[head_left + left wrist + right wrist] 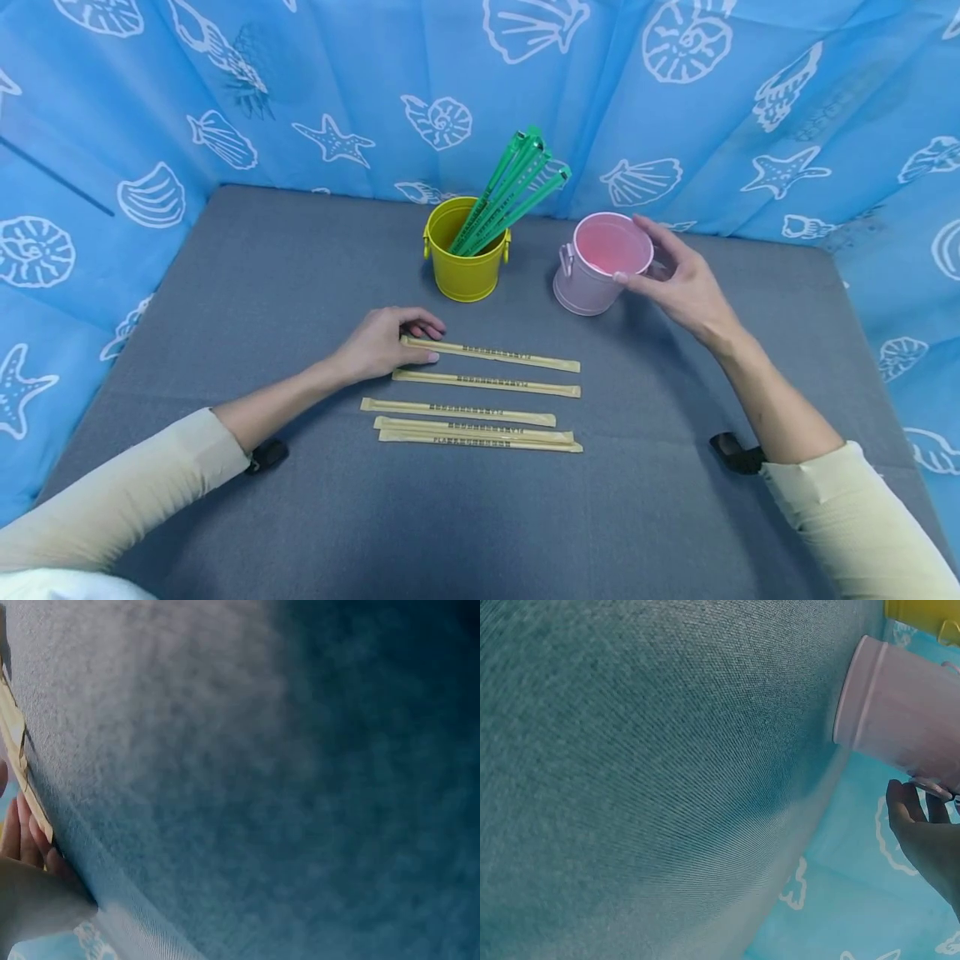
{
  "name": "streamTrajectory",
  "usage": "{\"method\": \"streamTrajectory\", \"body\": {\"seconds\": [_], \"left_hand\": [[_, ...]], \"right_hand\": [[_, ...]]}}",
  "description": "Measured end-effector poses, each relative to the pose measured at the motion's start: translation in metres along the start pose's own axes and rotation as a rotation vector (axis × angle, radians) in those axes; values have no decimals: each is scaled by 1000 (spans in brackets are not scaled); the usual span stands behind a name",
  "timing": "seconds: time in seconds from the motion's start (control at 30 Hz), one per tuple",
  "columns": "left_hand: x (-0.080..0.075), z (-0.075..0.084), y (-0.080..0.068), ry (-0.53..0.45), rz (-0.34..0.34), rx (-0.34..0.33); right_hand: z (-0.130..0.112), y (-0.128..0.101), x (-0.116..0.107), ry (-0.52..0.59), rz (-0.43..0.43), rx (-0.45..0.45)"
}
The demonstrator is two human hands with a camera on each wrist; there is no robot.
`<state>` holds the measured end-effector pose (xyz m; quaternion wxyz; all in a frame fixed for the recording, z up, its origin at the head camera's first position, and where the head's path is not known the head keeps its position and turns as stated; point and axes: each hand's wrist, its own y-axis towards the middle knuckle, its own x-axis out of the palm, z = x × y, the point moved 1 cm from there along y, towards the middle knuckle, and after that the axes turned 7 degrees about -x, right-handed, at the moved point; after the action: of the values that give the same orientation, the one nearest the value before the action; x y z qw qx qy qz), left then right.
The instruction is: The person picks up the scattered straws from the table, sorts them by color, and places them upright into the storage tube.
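Note:
At the left end of the farthest paper-wrapped straw (pixel 491 353), my left hand (pixel 386 342) has its thumb on the near side and its fingers on the far side. A gap shows between thumb and fingertips, with the straw's end between them. In the left wrist view, that hand's fingers lie close to a wrapped straw (pixel 13 724). My right hand (pixel 678 283) holds the pink bucket (pixel 588 283) at its right side, thumb on the near rim, index finger at the far rim. The right wrist view shows the bucket's side and fingertips near its handle.
Several more tan wrapped straws (pixel 487 383) lie roughly parallel on the grey table (pixel 300 517), nearer the front. Left of the pink bucket stands a yellow bucket (pixel 465 279) with several green-wrapped straws (pixel 510 200) leaning right. A blue shell-print curtain (pixel 337 75) borders the table.

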<state>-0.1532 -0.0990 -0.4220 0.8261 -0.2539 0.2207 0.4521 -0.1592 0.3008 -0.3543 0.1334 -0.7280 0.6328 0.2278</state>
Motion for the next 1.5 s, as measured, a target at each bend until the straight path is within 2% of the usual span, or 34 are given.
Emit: {"method": "streamTrajectory", "body": {"seconds": [0.4, 0.57, 0.77, 0.9, 1.07, 1.17, 1.3, 1.4, 1.5], "left_hand": [[3, 3, 1, 46, 48, 45], [-1, 4, -2, 28, 78, 48], [-10, 8, -3, 2, 119, 106], [-17, 13, -4, -51, 145, 98], [-26, 24, -9, -184, 173, 92], [-30, 32, -14, -286, 217, 135], [-37, 45, -18, -387, 288, 228], [-42, 54, -17, -426, 333, 287], [-47, 66, -14, -437, 355, 307]], "right_hand": [[3, -1, 1, 4, 18, 7], [4, -1, 2, 23, 21, 7], [5, -2, 3, 42, 31, -4], [8, -2, 4, 59, 46, -10], [10, -3, 6, 71, 57, -20], [10, -3, 8, 99, 71, -28], [10, -4, 9, 128, 89, -27], [10, -5, 10, 123, 93, -25], [11, -5, 11, 121, 94, -28]]}}
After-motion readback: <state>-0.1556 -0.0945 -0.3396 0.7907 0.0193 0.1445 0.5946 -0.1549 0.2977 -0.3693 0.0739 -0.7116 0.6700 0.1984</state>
